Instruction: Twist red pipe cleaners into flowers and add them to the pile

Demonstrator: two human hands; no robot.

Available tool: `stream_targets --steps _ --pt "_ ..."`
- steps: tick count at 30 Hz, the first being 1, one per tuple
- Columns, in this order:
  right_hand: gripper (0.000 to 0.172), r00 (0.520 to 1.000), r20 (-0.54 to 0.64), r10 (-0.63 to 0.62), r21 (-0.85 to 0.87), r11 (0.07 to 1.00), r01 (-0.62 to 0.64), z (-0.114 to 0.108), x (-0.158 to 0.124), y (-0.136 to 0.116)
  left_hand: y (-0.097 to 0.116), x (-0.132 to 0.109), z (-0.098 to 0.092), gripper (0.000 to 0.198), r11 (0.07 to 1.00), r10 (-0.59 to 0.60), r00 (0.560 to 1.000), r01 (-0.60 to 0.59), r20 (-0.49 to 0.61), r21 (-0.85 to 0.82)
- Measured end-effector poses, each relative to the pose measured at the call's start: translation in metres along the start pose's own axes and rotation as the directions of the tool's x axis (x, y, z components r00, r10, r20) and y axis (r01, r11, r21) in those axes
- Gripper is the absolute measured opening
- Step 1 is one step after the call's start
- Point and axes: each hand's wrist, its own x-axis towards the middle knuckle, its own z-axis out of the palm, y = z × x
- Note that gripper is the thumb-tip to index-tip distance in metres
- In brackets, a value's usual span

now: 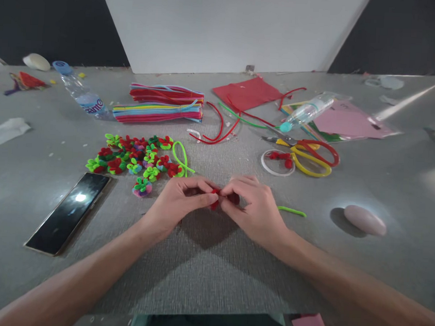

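Red fuzzy pc (214, 206), sm — prob v light, soft, bendable, non-slip, best held by edges — L hand (179, 201) & R hand (253, 206) each pinching one side.

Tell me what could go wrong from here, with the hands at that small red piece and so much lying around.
The small red piece sits at the fingertips of the left hand and right hand, largely covered by them, so it might slip unnoticed.
The left hand is close to the pile of fuzzy flowers; a sideways sweep could scatter some.
The teal-capped bottle lies on its side near the scissors; a bump might roll it.
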Motion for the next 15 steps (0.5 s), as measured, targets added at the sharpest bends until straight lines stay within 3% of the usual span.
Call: stream_targets --steps 6,15 --pt "0.012 1.000 0.003 -0.004 0.039 0.999 0.004 -0.0006 -0.0009 -0.0059 -0.0001 0.0007 -0.0009 0.014 0.998 -0.048 0.997 0.046 -0.060 -0.039" --pt "0.018 0.993 0.001 -0.114 0.004 0.993 0.114 -0.0029 -0.0010 -0.0084 0.0023 0.0003 0.0008 0.019 0.987 -0.065 0.998 0.061 -0.020 -0.150"
